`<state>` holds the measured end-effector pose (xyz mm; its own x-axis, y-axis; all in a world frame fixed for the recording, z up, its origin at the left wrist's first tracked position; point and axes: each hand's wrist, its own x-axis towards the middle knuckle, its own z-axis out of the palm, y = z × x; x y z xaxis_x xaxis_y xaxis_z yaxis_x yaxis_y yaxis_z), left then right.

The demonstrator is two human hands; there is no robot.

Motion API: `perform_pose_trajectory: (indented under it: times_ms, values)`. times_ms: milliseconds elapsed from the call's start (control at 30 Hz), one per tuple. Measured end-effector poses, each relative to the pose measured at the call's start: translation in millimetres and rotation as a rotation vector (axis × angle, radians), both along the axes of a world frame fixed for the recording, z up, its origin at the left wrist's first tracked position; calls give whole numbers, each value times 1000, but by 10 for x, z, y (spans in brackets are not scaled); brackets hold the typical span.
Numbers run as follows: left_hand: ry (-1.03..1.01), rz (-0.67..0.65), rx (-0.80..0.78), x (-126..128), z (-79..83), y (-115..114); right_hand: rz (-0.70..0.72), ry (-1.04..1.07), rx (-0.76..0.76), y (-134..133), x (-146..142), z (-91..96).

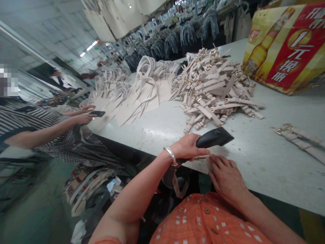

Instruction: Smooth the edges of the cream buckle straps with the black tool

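Observation:
My left hand (186, 147), with a silver bracelet at the wrist, is wrapped round a black blower (214, 137) with a flat, flared nozzle. The nozzle points right, just above the table (264, 152). Under it, at the near edge, my right hand (227, 174) presses a narrow beige strap (201, 157) down with its fingertips. Most of that strap is hidden by my hands. Beyond the nozzle lies a heap of beige buckle straps (210, 88) with gold-coloured buckles. Several more buckle straps (302, 140) lie apart on the right.
A yellow and red carton (284, 51) stands at the back right. Beige panels with looped handles (147, 84) spread over the table to the left. A co-worker in stripes (33, 122) holds a similar black tool (98, 113). A bin of scraps (88, 186) is below the edge.

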<state>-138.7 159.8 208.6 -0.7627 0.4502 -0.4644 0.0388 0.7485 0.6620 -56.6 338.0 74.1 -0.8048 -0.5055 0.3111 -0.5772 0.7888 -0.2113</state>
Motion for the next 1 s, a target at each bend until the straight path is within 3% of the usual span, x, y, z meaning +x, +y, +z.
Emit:
perform_pose_trajectory:
  times_ms: [200, 400, 533, 667, 1000]
  values:
    - [-32, 119, -121, 223, 105, -561, 1, -42, -86, 71, -48, -44]
    - [-132, 214, -175, 536, 15, -994, 44, -9, -242, -8, -276, -1]
    - [-145, 202, -183, 632, -32, -1050, 134, -179, -329, -211, -481, 43]
    - [-113, 167, -248, 652, -31, -1020, 211, -338, -295, -367, -610, 50]
    - [53, 110, -401, 733, -32, -1089, 201, -416, -365, -317, -689, -45]
